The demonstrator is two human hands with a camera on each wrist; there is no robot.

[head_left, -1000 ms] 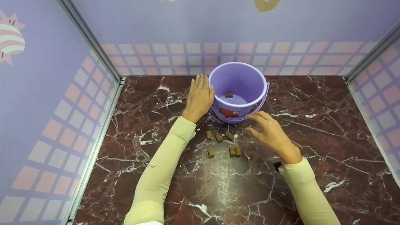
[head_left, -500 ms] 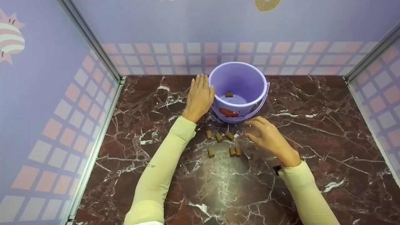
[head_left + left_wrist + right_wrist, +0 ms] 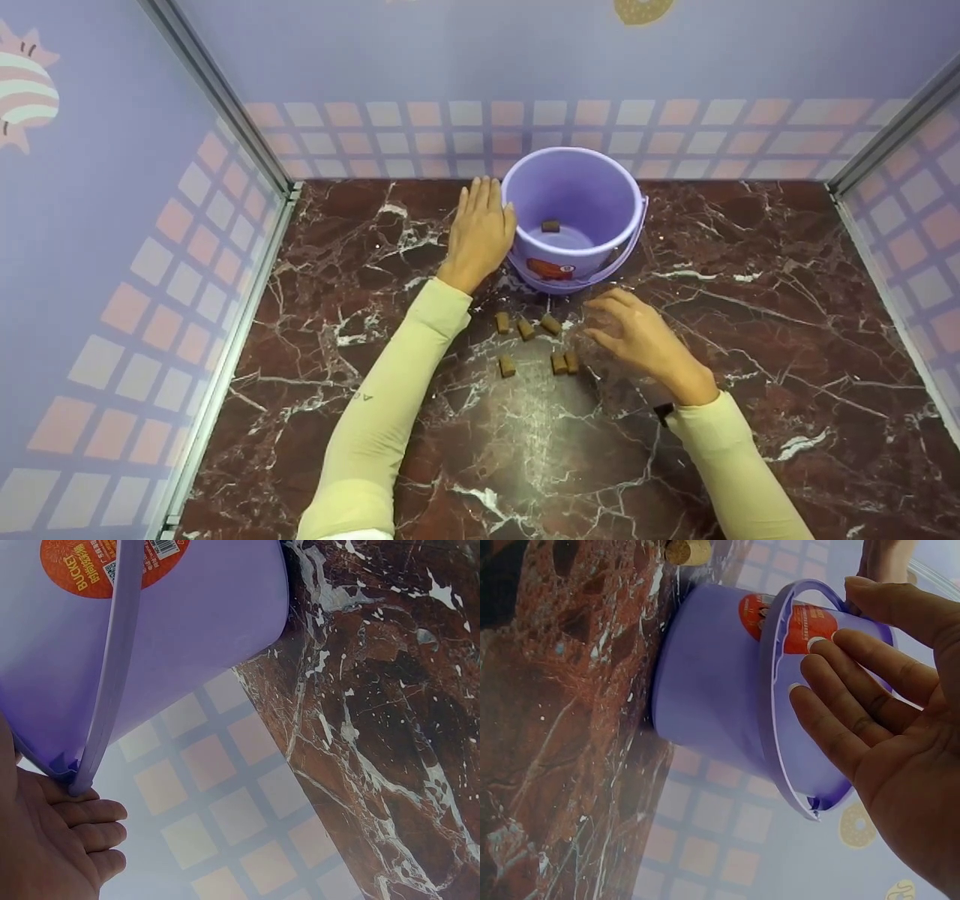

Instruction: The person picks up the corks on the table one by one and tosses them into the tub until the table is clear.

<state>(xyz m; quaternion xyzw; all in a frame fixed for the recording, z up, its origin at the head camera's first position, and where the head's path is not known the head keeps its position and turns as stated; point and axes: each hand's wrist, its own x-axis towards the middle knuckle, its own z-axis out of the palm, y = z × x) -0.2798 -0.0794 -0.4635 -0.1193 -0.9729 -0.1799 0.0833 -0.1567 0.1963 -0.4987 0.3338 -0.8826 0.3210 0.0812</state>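
Note:
A purple bucket (image 3: pixel 570 255) stands upright near the back wall in the head view. My left hand (image 3: pixel 478 234) rests against its left side with fingers straight; the left wrist view shows this hand (image 3: pixel 64 840) at the handle's pivot. The bucket's handle (image 3: pixel 616 261) hangs down in front. Inside lies one brown cork (image 3: pixel 550 226). Several more corks, among them a front-left cork (image 3: pixel 507 366), lie on the marble surface before the bucket. To their right hovers my right hand (image 3: pixel 649 341), fingers loosely bent and holding nothing. In the right wrist view, its fingers (image 3: pixel 855 694) appear before the bucket.
Dark red marble (image 3: pixel 750 420) with white veins forms the work surface. A back wall (image 3: pixel 420 67) and a left side wall (image 3: pixel 97 225), both purple with a checked pattern, enclose it. Another wall (image 3: pixel 922 217) closes the right side.
My right hand has moved slightly down and left, away from the bucket's handle and closer to the corks. The left hand, bucket and corks stay put.

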